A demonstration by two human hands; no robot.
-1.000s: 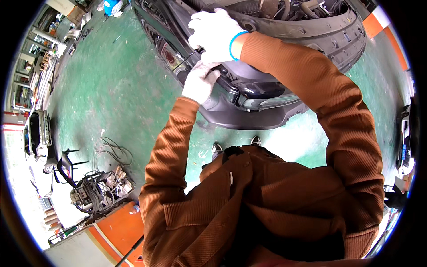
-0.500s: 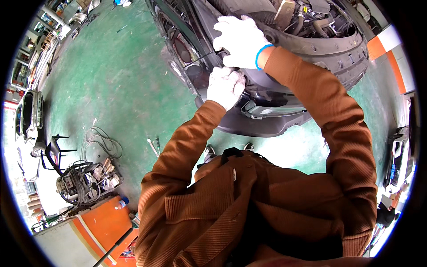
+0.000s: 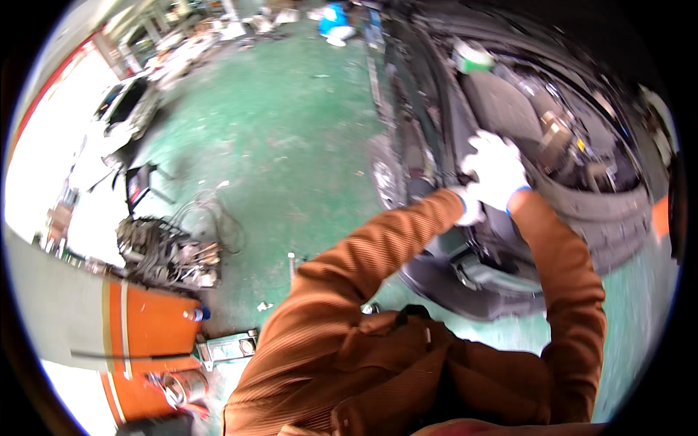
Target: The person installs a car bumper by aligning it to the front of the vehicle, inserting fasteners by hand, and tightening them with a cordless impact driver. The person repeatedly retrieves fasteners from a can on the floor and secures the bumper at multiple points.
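Observation:
A black car [image 3: 502, 291] with its engine bay [image 3: 560, 131] open stands in front of me, its front bumper low at centre right. My right hand [image 3: 498, 171], in a white glove, lies over the dark front edge of the engine bay with its fingers curled on it. My left hand [image 3: 469, 207], also in a white glove, sits just below and is mostly covered by the right one. Both brown sleeves reach up to that spot. What the left hand holds is hidden.
The green workshop floor [image 3: 291, 145] spreads to the left. A white car [image 3: 123, 109] is parked far left. A heap of cables and tools [image 3: 163, 251] lies by an orange and white barrier [image 3: 145, 323]. A green-capped reservoir [image 3: 472, 58] sits in the engine bay.
The view has swung, so the car and both hands now sit further right in the picture. My hands stay together on the car's front edge.

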